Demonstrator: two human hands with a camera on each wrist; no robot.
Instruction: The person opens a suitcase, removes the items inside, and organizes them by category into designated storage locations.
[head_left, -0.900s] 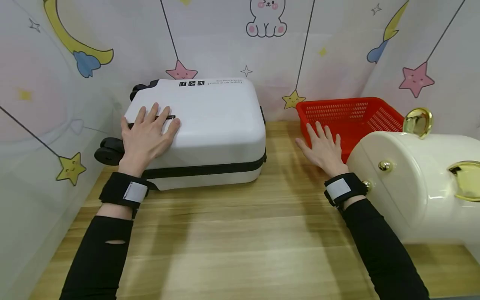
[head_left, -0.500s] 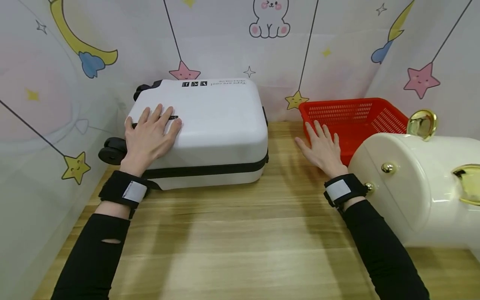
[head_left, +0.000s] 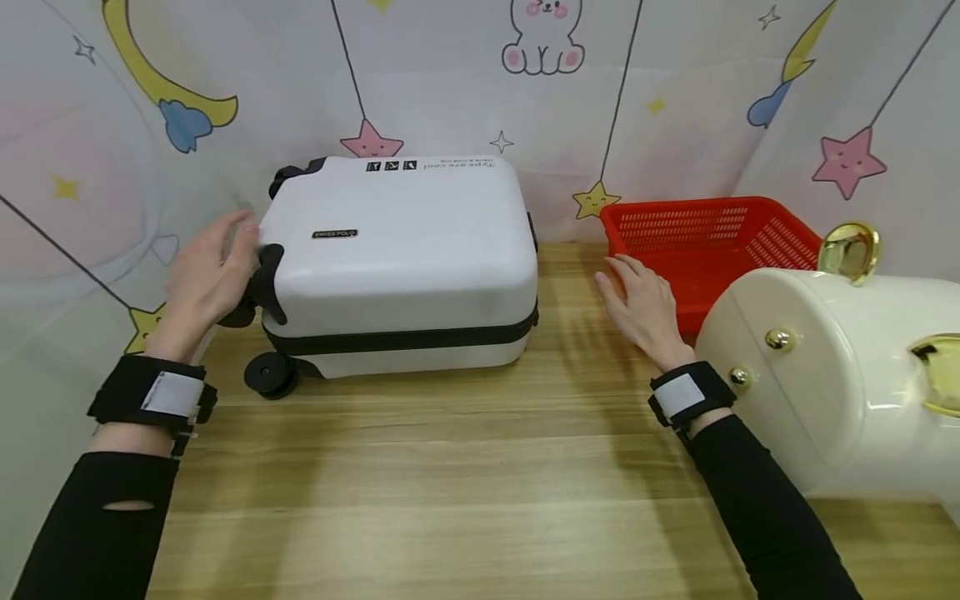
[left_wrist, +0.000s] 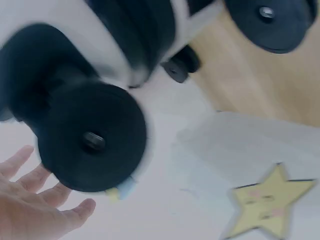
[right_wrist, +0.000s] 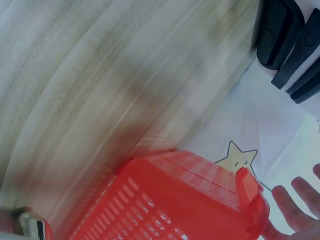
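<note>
A white suitcase (head_left: 405, 225) with a black zip band lies flat on the wooden table. By its wheeled left end is my left hand (head_left: 210, 279), its fingers loosely bent and slightly blurred. Close up in the left wrist view, a black wheel (left_wrist: 92, 137) hangs just past the spread fingertips; nothing is gripped there. My right hand (head_left: 643, 312) hovers beside the near left corner of a red plastic basket (head_left: 697, 283), fingers relaxed and holding nothing. In the right wrist view the basket's slotted side wall (right_wrist: 150, 205) shows below the fingers.
A cream cylindrical bin (head_left: 810, 375) with gold knobs and handles lies on its side at the right, next to my right forearm. Behind everything hangs a patterned cloth backdrop (head_left: 450, 83). The wooden table (head_left: 420, 483) stretches in front of the suitcase.
My left hand has lifted off the suitcase top and moved left to its wheeled end, uncovering the label. The right hand's fingers have bent slightly; the suitcase has stayed put.
</note>
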